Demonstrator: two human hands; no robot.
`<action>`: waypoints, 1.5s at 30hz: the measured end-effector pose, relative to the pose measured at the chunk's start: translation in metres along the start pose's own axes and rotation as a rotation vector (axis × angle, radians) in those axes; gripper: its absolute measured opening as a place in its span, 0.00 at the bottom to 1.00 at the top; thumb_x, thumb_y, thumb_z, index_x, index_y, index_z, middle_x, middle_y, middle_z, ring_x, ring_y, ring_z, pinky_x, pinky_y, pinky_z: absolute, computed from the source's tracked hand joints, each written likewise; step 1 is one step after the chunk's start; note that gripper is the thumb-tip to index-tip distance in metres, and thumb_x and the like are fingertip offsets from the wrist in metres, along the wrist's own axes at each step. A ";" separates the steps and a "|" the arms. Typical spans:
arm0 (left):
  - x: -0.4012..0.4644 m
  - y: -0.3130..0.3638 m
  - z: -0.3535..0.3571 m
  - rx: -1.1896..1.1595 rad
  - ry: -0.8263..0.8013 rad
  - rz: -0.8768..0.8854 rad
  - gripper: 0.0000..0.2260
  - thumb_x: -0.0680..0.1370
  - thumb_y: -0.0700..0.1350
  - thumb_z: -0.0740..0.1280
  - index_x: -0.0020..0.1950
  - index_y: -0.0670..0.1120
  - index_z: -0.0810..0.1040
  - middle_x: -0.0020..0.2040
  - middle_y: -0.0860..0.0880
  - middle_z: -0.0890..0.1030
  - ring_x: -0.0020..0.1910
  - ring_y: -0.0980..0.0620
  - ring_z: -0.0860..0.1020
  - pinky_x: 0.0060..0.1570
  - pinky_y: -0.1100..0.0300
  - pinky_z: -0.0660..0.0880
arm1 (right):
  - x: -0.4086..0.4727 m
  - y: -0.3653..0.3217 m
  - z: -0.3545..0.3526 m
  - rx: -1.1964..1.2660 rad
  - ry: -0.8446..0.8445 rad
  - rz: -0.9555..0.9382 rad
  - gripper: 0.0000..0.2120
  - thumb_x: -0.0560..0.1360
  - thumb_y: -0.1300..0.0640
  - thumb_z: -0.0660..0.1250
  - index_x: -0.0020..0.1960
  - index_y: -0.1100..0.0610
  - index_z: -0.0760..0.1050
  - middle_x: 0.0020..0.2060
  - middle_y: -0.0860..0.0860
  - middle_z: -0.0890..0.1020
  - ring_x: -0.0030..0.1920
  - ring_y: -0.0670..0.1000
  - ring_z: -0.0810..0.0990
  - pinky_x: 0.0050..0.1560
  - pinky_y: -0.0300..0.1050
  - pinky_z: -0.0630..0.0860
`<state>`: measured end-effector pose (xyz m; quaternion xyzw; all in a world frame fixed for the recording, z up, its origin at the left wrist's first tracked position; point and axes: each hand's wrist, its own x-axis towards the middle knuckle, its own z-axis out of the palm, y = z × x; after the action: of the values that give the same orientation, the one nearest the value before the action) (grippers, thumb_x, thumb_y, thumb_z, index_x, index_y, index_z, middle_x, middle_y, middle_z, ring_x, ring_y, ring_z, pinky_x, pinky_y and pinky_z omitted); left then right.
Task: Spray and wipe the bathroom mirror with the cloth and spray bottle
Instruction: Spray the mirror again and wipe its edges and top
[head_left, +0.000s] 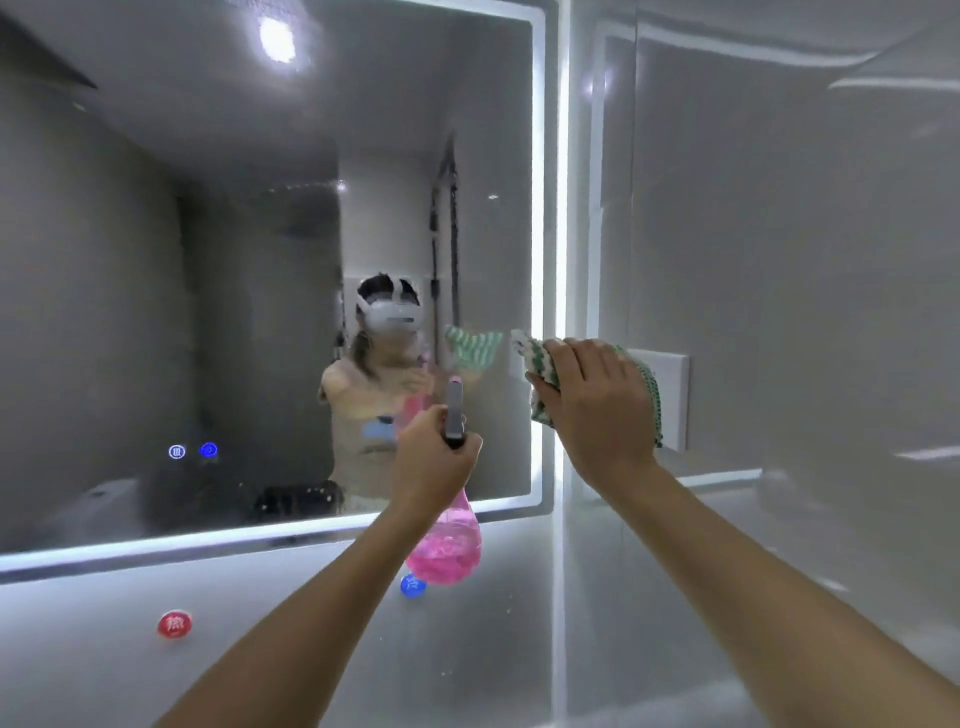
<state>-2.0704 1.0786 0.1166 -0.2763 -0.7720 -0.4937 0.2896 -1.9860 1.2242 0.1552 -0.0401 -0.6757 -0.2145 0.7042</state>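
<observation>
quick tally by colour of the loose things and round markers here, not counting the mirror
pink: 1, the pink plastic spray bottle
green and white: 1, the green-and-white striped cloth
red: 1, the round red marker
blue: 1, the round blue marker
total: 4

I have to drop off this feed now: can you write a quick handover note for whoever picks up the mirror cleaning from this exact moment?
Left hand: grips the neck of the pink spray bottle, nozzle pointed at the mirror.
Right hand: holds the green-and-white cloth raised at the mirror's lit right edge; whether it touches the glass cannot be told.
Done: the glass looks hazy in places, which may be spray, but that is uncertain.
Left: spray where needed, then wipe across the whole mirror, probably working leftward from the right edge.
Also on the wall below: a red round sticker and a blue one.
</observation>
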 end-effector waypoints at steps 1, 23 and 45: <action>-0.007 -0.002 0.002 0.011 -0.013 -0.008 0.05 0.71 0.39 0.65 0.35 0.40 0.73 0.32 0.45 0.74 0.30 0.52 0.69 0.29 0.68 0.63 | -0.009 -0.004 -0.001 0.001 -0.012 0.005 0.18 0.77 0.47 0.58 0.50 0.60 0.78 0.43 0.55 0.82 0.43 0.56 0.82 0.45 0.49 0.78; -0.104 -0.087 -0.069 0.108 0.034 -0.247 0.05 0.70 0.38 0.65 0.36 0.39 0.72 0.32 0.46 0.73 0.32 0.50 0.70 0.36 0.56 0.70 | -0.107 -0.103 0.002 0.189 -0.182 0.017 0.17 0.77 0.49 0.58 0.47 0.59 0.79 0.40 0.54 0.82 0.39 0.56 0.80 0.39 0.47 0.76; -0.133 -0.224 -0.625 0.577 0.334 -0.187 0.08 0.70 0.43 0.66 0.44 0.38 0.76 0.39 0.41 0.79 0.39 0.41 0.76 0.42 0.50 0.74 | 0.111 -0.604 -0.080 0.599 0.053 0.012 0.10 0.76 0.52 0.66 0.50 0.60 0.77 0.42 0.54 0.80 0.41 0.55 0.79 0.39 0.48 0.75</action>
<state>-2.0306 0.4026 0.1012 -0.0265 -0.8438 -0.3180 0.4315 -2.1263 0.6228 0.1148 0.1711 -0.6900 -0.0027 0.7033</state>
